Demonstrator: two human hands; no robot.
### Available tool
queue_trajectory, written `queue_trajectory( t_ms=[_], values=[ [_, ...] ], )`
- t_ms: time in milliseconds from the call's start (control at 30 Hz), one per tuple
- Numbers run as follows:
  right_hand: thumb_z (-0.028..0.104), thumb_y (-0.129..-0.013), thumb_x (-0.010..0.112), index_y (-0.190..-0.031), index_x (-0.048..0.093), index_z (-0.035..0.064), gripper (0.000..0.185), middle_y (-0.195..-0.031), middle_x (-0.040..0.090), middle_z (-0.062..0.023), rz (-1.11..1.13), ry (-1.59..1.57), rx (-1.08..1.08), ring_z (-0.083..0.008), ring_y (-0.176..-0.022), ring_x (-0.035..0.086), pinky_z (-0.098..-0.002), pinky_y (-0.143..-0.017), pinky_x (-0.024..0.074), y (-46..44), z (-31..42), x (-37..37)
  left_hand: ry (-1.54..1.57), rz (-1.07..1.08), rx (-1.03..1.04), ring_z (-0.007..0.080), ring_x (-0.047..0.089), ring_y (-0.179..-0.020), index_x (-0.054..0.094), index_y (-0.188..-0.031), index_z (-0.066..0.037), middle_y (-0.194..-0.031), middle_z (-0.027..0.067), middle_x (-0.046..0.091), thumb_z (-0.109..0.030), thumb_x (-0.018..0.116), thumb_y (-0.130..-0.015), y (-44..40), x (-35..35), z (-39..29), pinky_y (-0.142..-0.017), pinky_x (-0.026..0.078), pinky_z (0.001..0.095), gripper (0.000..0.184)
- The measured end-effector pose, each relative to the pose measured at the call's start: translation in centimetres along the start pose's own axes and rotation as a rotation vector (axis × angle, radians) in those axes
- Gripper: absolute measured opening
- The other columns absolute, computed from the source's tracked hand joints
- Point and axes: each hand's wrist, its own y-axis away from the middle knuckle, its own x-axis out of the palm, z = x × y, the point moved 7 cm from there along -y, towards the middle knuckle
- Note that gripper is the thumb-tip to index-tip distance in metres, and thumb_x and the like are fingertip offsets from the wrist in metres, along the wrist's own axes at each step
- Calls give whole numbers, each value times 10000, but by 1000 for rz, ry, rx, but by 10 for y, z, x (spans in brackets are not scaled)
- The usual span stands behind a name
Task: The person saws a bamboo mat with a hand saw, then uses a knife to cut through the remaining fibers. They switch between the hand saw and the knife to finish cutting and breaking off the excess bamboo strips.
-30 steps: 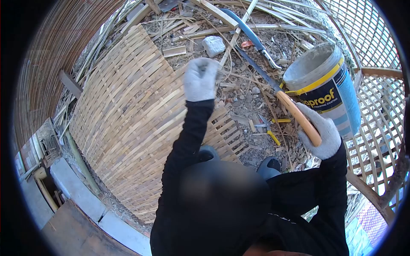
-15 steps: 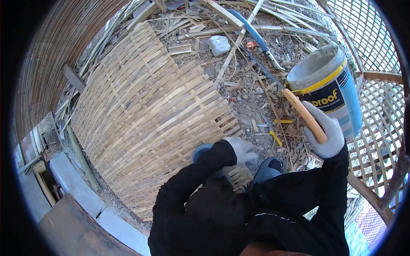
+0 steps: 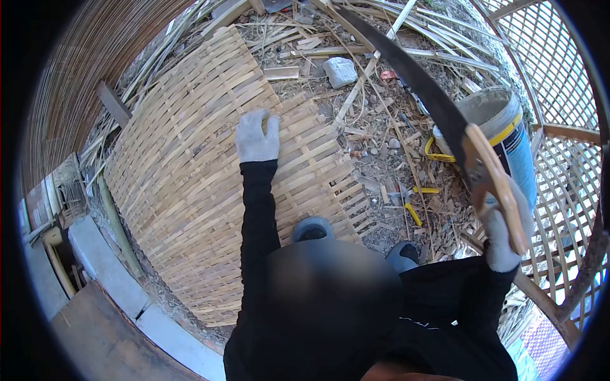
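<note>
My left hand (image 3: 257,136), in a pale work glove, lies on the woven bamboo mat (image 3: 197,159) with its thumb and fingers apart. My right hand (image 3: 503,238), gloved too, is closed around the wooden handle of a handsaw (image 3: 435,98). The saw is raised at the right, its broad dark blade slanting up and left past the bucket (image 3: 518,152). Some of my right fingers are hidden behind the handle. Two blue-grey boots show below, one boot (image 3: 311,230) on the mat and the other boot (image 3: 404,255) beside its right edge.
Yellow-handled pliers (image 3: 414,214) lie among wood scraps right of the mat. A pale stone (image 3: 340,72) and loose bamboo strips (image 3: 438,60) lie farther back. Lattice panels (image 3: 565,171) stand at right, concrete blocks (image 3: 105,267) at left.
My left hand has moved forward and left from near my knee onto the mat. The handsaw has been lifted and turned, so its blade now shows broadside. The view has shifted slightly.
</note>
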Motion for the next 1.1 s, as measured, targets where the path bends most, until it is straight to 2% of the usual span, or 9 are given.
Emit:
queue_trajectory(
  t_ms=[200,300,433,700,733,833,867,1000,1100],
  values=[
    [140,-1006,729,-1438,665,-65,483,-1212,775,-129,184,-216,-5,-182,-1071,726,-342,-952,583,-6,26,113,-206,-191,43,328,607,-1279,755,-1145,-108,-1248,94,706,-285,815,-924,2,36,9,-1191,398,529,290],
    [7,-998,712,-1472,627,-73,488,-1229,783,-145,158,-403,166,-177,-1115,743,-339,-985,588,21,4,176,-135,-210,23,354,627,-1229,773,-1138,-106,-1223,118,708,-272,815,-936,0,24,0,-1109,458,515,265],
    [49,-994,739,-1491,616,-61,523,-1289,772,-200,120,-347,92,-243,-1159,766,-360,-997,591,38,-2,225,-131,-208,0,352,630,-1216,772,-1068,-92,-1190,118,713,-251,803,-938,-3,27,6,-1099,460,512,207],
    [58,-960,764,-1505,606,-47,577,-1333,751,-245,150,-257,45,-315,-1188,779,-397,-995,602,64,-16,242,-175,-114,-122,355,638,-1197,766,-1039,-88,-1161,131,718,-296,814,-923,-3,26,5,-1088,461,506,243],
    [57,-940,772,-1504,604,-48,598,-1331,748,-255,160,-207,-33,-350,-1165,789,-404,-967,616,66,-13,243,-181,-114,-122,354,638,-1195,767,-1040,-89,-1159,130,718,-309,816,-922,-3,26,6,-1086,461,507,254],
    [70,-917,789,-1503,606,-44,624,-1340,741,-263,203,-193,5,-370,-1142,795,-409,-933,628,82,-19,241,-193,-118,-133,353,640,-1183,768,-1043,-93,-1146,128,717,-345,822,-918,-4,27,8,-1081,460,511,286],
    [90,-909,794,-1506,606,-37,639,-1324,751,-261,187,-138,-109,-378,-1113,804,-414,-912,637,85,-17,239,-194,-116,-141,353,641,-1177,769,-1043,-94,-1136,127,719,-355,825,-916,-4,27,8,-1080,460,513,296],
    [120,-916,779,-1490,623,-38,616,-1221,786,-260,255,-156,10,-387,-1055,818,-419,-883,646,105,-37,231,-227,-90,-163,350,640,-1167,773,-1037,-97,-1118,125,725,-388,834,-908,-6,27,8,-1071,466,504,325],
    [128,-917,781,-1491,622,-40,619,-1190,790,-263,228,-224,-37,-382,-1017,824,-409,-851,646,102,-46,234,-222,-37,-206,363,631,-1182,760,-1039,-107,-1142,130,700,-415,853,-885,-9,34,16,-1058,465,524,356]
  ],
)
